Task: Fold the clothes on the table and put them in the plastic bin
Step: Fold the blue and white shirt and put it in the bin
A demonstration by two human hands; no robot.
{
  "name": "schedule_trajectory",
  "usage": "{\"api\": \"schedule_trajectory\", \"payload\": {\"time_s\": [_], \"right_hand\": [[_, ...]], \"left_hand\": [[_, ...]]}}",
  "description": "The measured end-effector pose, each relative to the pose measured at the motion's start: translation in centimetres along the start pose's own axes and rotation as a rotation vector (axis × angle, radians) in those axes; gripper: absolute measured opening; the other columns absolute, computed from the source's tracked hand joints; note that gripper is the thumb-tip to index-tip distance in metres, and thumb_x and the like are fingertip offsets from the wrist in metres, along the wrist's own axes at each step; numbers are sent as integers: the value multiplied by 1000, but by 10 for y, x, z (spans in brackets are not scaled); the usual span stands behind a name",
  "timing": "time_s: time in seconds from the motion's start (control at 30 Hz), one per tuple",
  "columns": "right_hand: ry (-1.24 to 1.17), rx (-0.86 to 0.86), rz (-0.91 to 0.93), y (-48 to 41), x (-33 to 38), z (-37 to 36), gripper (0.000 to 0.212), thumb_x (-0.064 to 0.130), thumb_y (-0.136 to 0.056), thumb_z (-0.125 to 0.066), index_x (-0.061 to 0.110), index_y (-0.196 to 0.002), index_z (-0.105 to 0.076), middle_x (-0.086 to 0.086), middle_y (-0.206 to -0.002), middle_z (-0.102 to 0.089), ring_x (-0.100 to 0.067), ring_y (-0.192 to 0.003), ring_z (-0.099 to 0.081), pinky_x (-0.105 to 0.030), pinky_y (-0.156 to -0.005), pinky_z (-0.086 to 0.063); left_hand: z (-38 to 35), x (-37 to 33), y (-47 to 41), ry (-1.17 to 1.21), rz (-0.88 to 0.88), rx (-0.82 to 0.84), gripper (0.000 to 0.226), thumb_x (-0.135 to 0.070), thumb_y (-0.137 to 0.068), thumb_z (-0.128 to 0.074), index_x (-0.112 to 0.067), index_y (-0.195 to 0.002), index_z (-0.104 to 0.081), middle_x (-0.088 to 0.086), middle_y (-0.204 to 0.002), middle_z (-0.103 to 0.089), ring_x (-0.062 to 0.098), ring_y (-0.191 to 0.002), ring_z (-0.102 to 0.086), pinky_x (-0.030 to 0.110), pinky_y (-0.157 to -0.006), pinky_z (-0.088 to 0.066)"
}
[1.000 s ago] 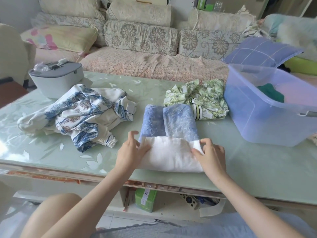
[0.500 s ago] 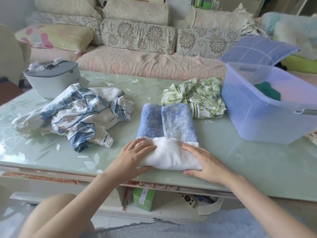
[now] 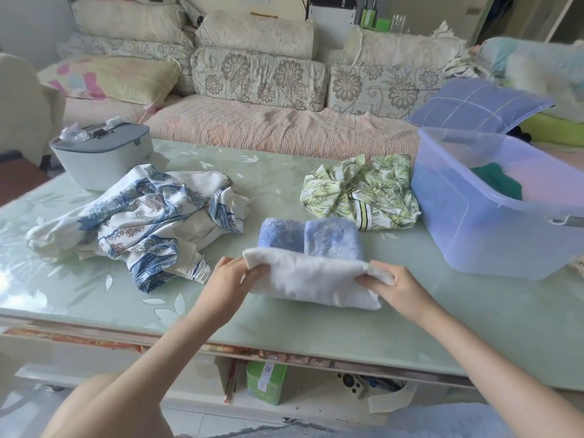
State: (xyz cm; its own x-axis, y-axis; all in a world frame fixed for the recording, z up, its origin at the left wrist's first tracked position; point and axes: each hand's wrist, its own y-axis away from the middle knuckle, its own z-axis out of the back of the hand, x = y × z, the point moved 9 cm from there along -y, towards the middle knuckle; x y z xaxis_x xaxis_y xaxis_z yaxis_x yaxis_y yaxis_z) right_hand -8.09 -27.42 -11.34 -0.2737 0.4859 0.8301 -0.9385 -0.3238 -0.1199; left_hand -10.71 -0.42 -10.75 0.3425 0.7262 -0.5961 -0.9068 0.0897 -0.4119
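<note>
The soft fleecy garment (image 3: 311,279) lies on the table (image 3: 442,314) between the hands, its white fold running crosswise and its blue half pointing away. The left hand (image 3: 229,275) and right hand (image 3: 396,284) each pinch a raised end. Beyond the right hand stands the clear plastic bin (image 3: 474,235), with a crumpled leaf-print shirt (image 3: 363,197) beside it.

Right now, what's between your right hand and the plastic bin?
Only bare tabletop, as the head view shows, between the right hand gripping the folded garment and the bin. The leaf-print shirt lies farther back.
</note>
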Motion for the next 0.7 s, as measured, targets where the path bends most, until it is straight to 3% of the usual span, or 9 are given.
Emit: {"api": "schedule_trajectory", "payload": {"time_s": [0.03,0.1,0.17,0.23,0.33,0.43,0.5,0.57,0.7], "right_hand": [[-120,5,-41,-1,3,1,28,35,-84,-69,8,-81,-68,12,-73,-63,-4,-74,-56,-24,-73,-43],[-195,-12,-127,-7,-1,-1,16,26,-88,-66,11,-83,-68,11,-70,-66,0,-65,-57,-19,-62,-42],[-63,-96,-193,-13,-18,-1,14,20,-90,-64,12,-78,-65,5,-63,-64,-4,-58,-56,-24,-58,-39],[72,-178,-264,-15,-37,1,18,22,-87,-67,8,-78,-63,-12,-68,-66,-23,-63,-59,-30,-61,-37],[187,-254,-342,-11,-50,4,17,25,-84,-70,11,-78,-62,-9,-68,-64,-30,-69,-60,-31,-61,-39],[291,-341,-290,-5,-34,13,24,31,-81,-72,20,-101,-61,5,-83,-62,-20,-82,-59,-33,-73,-46],[323,-395,-128,0,-13,19,38,29,-83,-70,21,-118,-57,11,-103,-57,-12,-97,-54,-31,-85,-44],[298,-378,-67,6,-4,18,38,35,-88,-63,22,-123,-57,13,-115,-54,-8,-106,-52,-28,-93,-42],[-78,-300,-316,21,-26,1,45,53,-74,-65,23,-107,-60,6,-105,-64,-10,-99,-60,-29,-90,-46]], "left_hand": [[-1,9,-1,76,117,-6,43,-49,-92,-44,-13,-69,-53,-1,-61,-49,21,-65,-41,32,-59,-23],[-6,25,-1,122,314,-20,46,-44,-92,-52,-12,-62,-40,0,-57,-43,21,-58,-37,35,-55,-24],[-12,38,1,59,457,-4,46,-41,-93,-52,-12,-60,-39,2,-57,-46,25,-61,-43,35,-53,-26],[-16,45,1,11,524,4,39,-41,-91,-54,-12,-66,-48,3,-64,-55,28,-69,-52,33,-54,-31],[-17,44,-3,14,572,-6,31,-45,-87,-58,-14,-89,-56,4,-86,-62,27,-82,-59,32,-65,-41],[-16,40,-5,13,584,6,47,-38,-87,-61,-15,-125,-44,5,-105,-54,27,-102,-55,34,-79,-42],[-7,23,-8,-50,362,-62,58,-23,-87,-63,-16,-139,-37,8,-127,-44,27,-116,-48,37,-94,-39],[-7,2,-9,-93,111,-67,45,-13,-89,-60,-19,-133,-50,5,-133,-45,26,-118,-49,35,-97,-39],[-18,21,1,125,416,-20,43,-28,-94,-54,-23,-136,-48,2,-140,-38,17,-120,-46,20,-91,-30]]}}
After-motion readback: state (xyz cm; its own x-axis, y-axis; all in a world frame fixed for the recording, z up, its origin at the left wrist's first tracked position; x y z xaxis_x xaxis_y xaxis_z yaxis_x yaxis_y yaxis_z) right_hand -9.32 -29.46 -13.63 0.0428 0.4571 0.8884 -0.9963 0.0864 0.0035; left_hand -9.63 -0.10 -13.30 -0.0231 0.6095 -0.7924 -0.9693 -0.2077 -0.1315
